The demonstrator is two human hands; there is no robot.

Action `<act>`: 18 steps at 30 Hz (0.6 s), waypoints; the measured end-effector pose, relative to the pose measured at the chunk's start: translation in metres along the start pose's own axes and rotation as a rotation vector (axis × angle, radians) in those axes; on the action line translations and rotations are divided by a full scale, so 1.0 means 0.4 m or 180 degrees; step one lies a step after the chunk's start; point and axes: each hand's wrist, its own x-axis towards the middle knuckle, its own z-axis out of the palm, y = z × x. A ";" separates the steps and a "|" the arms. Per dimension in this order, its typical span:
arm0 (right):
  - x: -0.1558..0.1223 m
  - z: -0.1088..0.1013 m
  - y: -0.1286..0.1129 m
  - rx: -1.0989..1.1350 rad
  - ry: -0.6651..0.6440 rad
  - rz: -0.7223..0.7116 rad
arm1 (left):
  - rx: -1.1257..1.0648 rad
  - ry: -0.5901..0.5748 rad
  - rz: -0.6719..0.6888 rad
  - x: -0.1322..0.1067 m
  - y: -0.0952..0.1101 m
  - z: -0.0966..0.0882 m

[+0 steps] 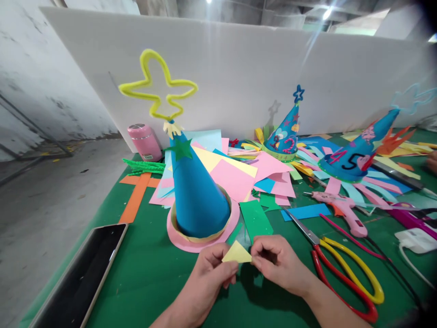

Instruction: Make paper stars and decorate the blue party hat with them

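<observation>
A small folded piece of yellow paper (236, 253), roughly triangular, is pinched at its left corner by my left hand (213, 269). At its right corner the thumb and forefinger of my right hand (278, 264) close on it. Just beyond my hands stands a blue paper cone hat (198, 196) with a pink brim (196, 246). It bears a green star (181, 148) near the tip, and a yellow pipe-cleaner shape (159, 84) rises from its top. Scissors (336, 259) with red and yellow handles lie to the right of my right hand.
A phone (82, 273) lies at left, near a pink canister (144, 142) and green pipe cleaners (143, 167). Paper sheets (235, 175) pile behind the hat. Two decorated cone hats (284, 136), (362, 150) stand further back. A pink glue gun (341, 209) lies right; another person's hand (433, 160) shows at the edge.
</observation>
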 end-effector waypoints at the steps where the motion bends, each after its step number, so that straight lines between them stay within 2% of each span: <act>1: 0.002 -0.008 0.004 0.0059 0.0021 0.0042 | -0.0052 0.0063 -0.0031 0.002 0.003 -0.001; 4: 0.009 -0.030 0.015 0.0294 0.0165 0.0194 | -0.0165 0.0162 -0.0115 0.007 0.012 -0.002; 6: 0.013 -0.037 0.014 0.0418 0.0221 0.0244 | -0.0168 0.0082 -0.0215 0.009 0.013 0.000; 12: 0.008 -0.009 -0.012 0.0686 -0.0302 0.0239 | 0.0194 -0.0294 -0.0429 0.010 0.000 0.008; 15: 0.005 0.001 -0.014 0.0737 -0.0131 0.0281 | 0.0221 -0.0238 -0.0190 0.009 0.003 0.003; 18: 0.004 0.003 -0.012 0.0964 0.0076 0.0441 | 0.0187 0.0032 0.0234 0.005 0.007 0.000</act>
